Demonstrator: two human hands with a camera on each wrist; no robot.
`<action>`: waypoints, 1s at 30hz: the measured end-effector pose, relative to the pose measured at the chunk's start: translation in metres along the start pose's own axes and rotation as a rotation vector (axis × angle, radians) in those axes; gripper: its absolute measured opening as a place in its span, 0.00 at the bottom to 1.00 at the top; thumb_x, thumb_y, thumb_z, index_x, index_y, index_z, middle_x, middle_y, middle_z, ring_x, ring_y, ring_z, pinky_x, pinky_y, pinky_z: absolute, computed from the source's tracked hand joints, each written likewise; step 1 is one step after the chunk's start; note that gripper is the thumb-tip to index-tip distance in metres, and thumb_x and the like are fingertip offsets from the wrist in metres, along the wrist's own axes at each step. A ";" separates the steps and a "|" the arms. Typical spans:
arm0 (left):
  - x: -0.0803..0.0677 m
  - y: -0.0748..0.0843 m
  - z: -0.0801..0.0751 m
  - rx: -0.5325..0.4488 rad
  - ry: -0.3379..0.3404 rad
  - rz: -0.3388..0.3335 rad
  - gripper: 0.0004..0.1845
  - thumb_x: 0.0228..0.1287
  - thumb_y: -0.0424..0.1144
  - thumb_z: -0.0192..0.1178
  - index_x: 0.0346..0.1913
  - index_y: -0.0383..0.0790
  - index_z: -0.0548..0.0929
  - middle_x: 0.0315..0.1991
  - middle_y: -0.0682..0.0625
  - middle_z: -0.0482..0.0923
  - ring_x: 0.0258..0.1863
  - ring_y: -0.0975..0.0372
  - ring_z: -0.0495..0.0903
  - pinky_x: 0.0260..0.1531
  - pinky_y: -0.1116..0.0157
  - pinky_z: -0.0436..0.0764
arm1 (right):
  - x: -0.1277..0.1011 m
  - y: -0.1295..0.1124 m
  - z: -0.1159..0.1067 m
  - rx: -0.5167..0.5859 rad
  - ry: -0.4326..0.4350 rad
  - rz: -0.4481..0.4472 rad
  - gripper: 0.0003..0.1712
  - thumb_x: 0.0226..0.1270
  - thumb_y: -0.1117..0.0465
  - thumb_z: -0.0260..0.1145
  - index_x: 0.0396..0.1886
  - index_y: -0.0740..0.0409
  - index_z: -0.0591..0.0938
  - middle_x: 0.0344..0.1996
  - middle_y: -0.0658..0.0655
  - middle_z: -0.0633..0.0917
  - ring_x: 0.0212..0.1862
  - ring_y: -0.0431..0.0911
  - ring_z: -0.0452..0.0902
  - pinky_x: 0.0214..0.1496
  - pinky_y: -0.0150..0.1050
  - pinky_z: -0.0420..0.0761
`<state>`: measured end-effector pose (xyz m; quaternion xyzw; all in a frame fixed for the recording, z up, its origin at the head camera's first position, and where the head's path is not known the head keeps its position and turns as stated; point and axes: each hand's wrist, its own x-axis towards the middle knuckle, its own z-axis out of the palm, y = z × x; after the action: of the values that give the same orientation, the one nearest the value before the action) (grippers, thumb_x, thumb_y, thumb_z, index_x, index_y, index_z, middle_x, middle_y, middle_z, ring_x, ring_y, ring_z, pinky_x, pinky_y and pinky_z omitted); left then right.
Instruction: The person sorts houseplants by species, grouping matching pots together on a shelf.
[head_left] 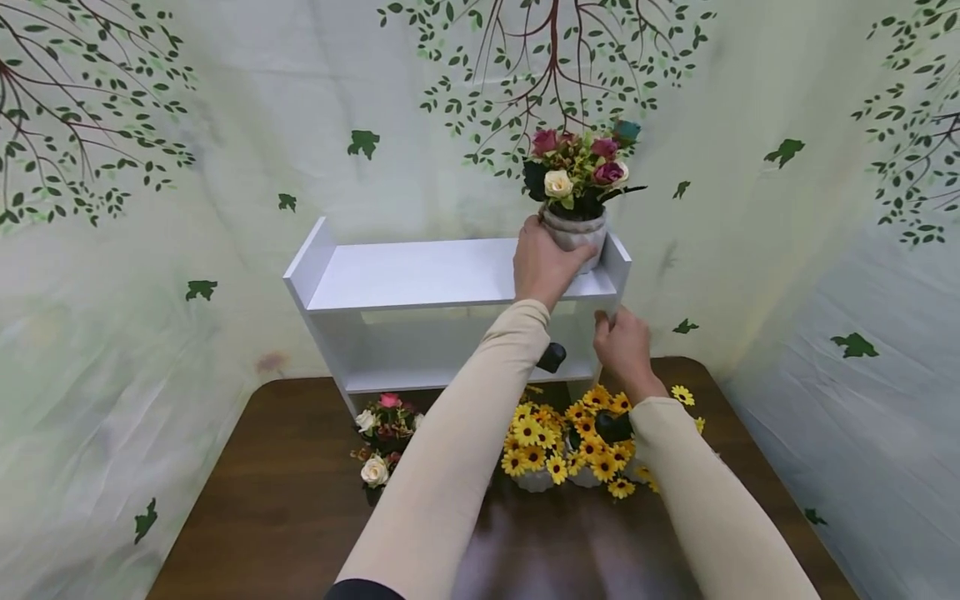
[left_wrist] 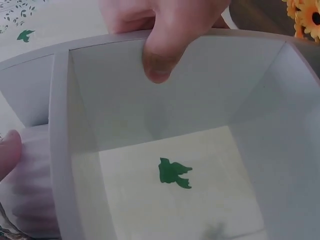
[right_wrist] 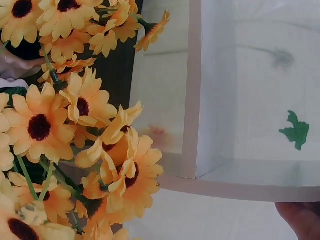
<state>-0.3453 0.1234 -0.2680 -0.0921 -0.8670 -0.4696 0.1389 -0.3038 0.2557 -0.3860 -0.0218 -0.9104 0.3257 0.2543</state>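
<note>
Potted bouquet (head_left: 577, 171), mixed roses in dark pink, cream and one teal, is seen at the right end of the top board (head_left: 420, 271) of a white shelf (head_left: 311, 262). Its pale ribbed pot (head_left: 590, 236) is gripped by the left hand (head_left: 546, 260), thumb across the front, fingers curled round the side. Pot is placed just beside the right side panel (head_left: 618, 265); whether its weight is fully borne by the board can't be told. That panel is pinched lower down by the right hand (head_left: 626, 346), with the thumb laid on the inner face, as shown in the left wrist view. Part of the right hand is also caught at the lower right of the right wrist view.

Shelf is stood on a dark brown surface (head_left: 277, 467). Yellow daisy-like flowers (head_left: 536, 433) in pale pots (head_left: 535, 481) are grouped in front of the shelf's right half, below the right hand. A white and pink rose bunch (head_left: 386, 442) is set at the left front, partly hidden by the left sleeve (head_left: 457, 442). Both arms are covered in beige. Walls are hung with pale cloth (head_left: 247, 167), printed with branches and green leaves.
</note>
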 end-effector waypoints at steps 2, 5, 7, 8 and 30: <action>0.001 -0.001 -0.002 -0.016 0.004 -0.006 0.44 0.55 0.53 0.72 0.70 0.38 0.65 0.62 0.44 0.75 0.62 0.56 0.77 0.63 0.60 0.76 | 0.000 -0.004 0.001 0.005 -0.007 0.004 0.16 0.76 0.62 0.53 0.43 0.72 0.80 0.26 0.70 0.83 0.25 0.55 0.73 0.28 0.42 0.69; 0.002 0.001 -0.005 -0.021 -0.003 -0.001 0.44 0.56 0.53 0.71 0.70 0.38 0.64 0.62 0.44 0.75 0.62 0.55 0.77 0.63 0.59 0.77 | 0.000 -0.008 0.000 0.011 0.009 -0.003 0.16 0.76 0.62 0.53 0.44 0.73 0.80 0.29 0.72 0.84 0.27 0.57 0.76 0.29 0.46 0.72; 0.000 0.003 -0.007 -0.005 -0.018 -0.003 0.45 0.57 0.53 0.70 0.71 0.37 0.62 0.63 0.42 0.74 0.62 0.54 0.77 0.62 0.58 0.77 | 0.000 -0.009 0.001 0.010 0.031 -0.011 0.15 0.76 0.62 0.53 0.41 0.73 0.80 0.27 0.71 0.84 0.27 0.58 0.76 0.30 0.47 0.72; -0.001 0.005 -0.008 0.006 -0.032 -0.006 0.47 0.58 0.54 0.69 0.72 0.36 0.60 0.64 0.41 0.73 0.62 0.53 0.77 0.62 0.58 0.78 | 0.000 -0.009 0.002 0.009 0.040 -0.014 0.15 0.76 0.62 0.54 0.40 0.72 0.80 0.25 0.70 0.83 0.26 0.57 0.75 0.29 0.46 0.71; -0.082 -0.041 -0.111 0.167 -0.006 0.545 0.15 0.67 0.38 0.61 0.52 0.34 0.82 0.51 0.43 0.85 0.53 0.53 0.83 0.55 0.59 0.81 | -0.005 -0.008 0.005 0.007 -0.002 0.067 0.19 0.78 0.59 0.51 0.47 0.70 0.80 0.31 0.71 0.84 0.31 0.59 0.76 0.34 0.50 0.74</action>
<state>-0.2627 0.0054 -0.2695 -0.3115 -0.8463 -0.3416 0.2647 -0.3007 0.2448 -0.3868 -0.0511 -0.9082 0.3371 0.2427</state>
